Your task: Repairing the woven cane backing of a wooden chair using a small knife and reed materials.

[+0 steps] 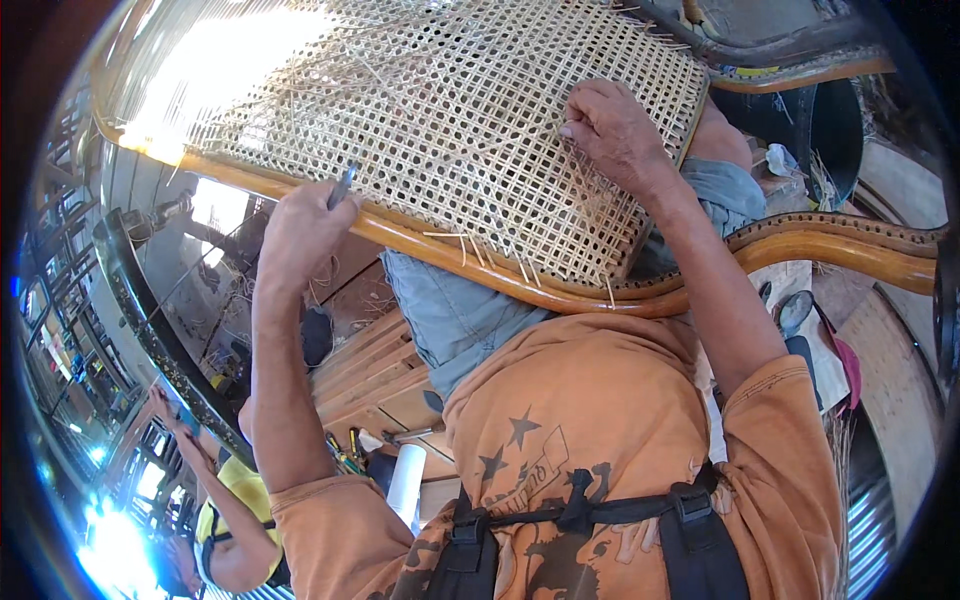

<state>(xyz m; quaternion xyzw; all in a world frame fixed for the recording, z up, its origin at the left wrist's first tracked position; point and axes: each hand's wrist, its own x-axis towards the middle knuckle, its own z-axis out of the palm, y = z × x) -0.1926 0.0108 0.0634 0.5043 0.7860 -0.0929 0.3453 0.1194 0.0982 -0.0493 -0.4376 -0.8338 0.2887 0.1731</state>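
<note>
A wooden chair frame [410, 237] lies across my lap, its panel woven with pale cane [470, 120] in an open lattice. Along the near rail, loose cane ends [480, 250] stick out. My left hand [308, 228] is closed at the left part of that rail, gripping a short grey metal tool [343, 187] whose tip points up over the weave. Its full shape is hidden in the fist. On the right side of the cane rests my right hand [612, 135], fingers curled and pinched against the surface. Whatever those fingers hold is hidden.
A curved wooden rail with a row of holes [840, 240] extends to the right. Beyond it stands a dark bucket [835, 140]. Hand tools [350, 450] and a white roll [405, 480] lie at lower left. Another person in yellow [245, 510] works farther left, past a dark curved frame [165, 340].
</note>
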